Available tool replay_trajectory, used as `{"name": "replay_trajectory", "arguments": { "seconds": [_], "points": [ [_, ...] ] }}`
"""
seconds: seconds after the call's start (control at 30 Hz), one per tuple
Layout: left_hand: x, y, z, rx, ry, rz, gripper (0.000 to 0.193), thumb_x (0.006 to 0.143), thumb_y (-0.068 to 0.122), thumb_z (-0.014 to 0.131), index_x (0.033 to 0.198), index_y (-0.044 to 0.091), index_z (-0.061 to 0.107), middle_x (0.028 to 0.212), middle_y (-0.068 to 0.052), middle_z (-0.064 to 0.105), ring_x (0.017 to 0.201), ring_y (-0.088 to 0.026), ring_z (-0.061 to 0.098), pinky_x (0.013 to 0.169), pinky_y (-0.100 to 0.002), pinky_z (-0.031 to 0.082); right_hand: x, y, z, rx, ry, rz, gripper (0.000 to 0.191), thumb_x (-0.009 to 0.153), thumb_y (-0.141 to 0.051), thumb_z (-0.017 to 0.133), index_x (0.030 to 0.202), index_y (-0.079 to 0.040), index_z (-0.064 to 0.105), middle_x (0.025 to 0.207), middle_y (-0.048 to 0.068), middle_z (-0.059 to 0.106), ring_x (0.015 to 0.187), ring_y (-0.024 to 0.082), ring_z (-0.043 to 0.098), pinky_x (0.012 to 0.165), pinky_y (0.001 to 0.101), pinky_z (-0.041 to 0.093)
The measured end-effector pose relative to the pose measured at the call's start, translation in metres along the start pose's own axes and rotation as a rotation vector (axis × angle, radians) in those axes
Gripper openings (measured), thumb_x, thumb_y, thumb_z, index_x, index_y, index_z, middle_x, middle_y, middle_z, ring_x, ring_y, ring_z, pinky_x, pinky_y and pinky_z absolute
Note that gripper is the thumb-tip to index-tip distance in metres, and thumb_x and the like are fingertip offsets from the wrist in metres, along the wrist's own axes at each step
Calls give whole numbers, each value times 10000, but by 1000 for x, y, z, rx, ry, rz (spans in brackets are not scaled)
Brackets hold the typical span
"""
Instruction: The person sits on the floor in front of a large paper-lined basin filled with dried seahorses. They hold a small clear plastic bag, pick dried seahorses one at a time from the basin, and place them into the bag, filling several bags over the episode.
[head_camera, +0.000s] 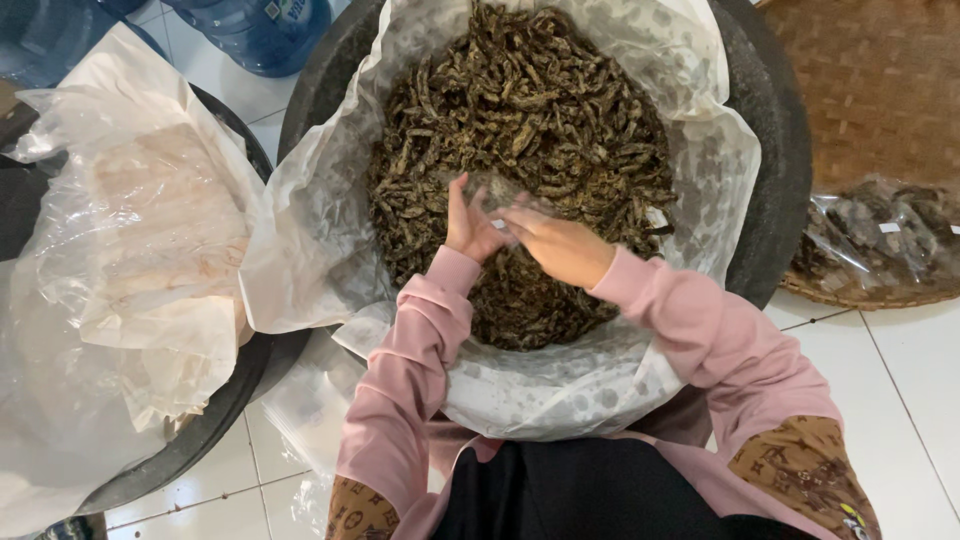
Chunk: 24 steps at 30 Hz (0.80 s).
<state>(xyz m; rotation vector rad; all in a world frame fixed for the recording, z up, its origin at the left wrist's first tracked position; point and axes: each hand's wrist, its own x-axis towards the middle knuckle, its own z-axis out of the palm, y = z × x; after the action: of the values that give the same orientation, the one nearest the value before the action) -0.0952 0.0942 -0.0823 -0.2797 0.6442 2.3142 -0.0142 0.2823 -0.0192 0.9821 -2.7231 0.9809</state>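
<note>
Hands meet over the dried brown pieces (520, 110) in the lined black tub (775, 190); left hand (470, 228) and right hand (560, 245) fingers seemingly pinch a small clear bag (497, 190), well inside the rim

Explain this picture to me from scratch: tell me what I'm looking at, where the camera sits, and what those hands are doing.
There is no machine here. A person wears a camera on the head, so the single view looks straight down at that person's own arms in pink sleeves. The left hand and the right hand meet over a big dark tub lined with a plastic sheet and filled with small, dark, dried-looking pieces. Between them the hands pinch a small clear plastic bag. To the left stands a second tub lined with plastic and paper. At right, a woven tray carries filled clear packets. Blue water jugs stand on the white tile floor.
</note>
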Motion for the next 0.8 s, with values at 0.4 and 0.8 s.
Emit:
{"name": "replay_trajectory", "arguments": {
  "seconds": [0.4, 0.8],
  "points": [
    [-33, 28, 42, -134, 303, 146, 1019, 835, 606, 598, 1637, 248, 81, 1624, -290, 43, 1466, -530, 293, 1054, -706, 455, -8, 130, -11, -514, -610, 677, 277, 938, -37, 607, 1173, -68, 751, 1200, 178, 739, 1108, 360, 715, 879, 465, 601],
    [-27, 23, 34, -152, 241, 165, 896, 840, 608, 582, 1555, 193, 237, 1557, -307, 266, 1371, -485, 403, 1032, -689, 449, 20, 115, 17, -281, -53, 318, 533, 813, -156, 750, 1302, -60, 564, 1263, 183, 571, 1139, 409, 536, 938, 496, 489]
  ]
}}
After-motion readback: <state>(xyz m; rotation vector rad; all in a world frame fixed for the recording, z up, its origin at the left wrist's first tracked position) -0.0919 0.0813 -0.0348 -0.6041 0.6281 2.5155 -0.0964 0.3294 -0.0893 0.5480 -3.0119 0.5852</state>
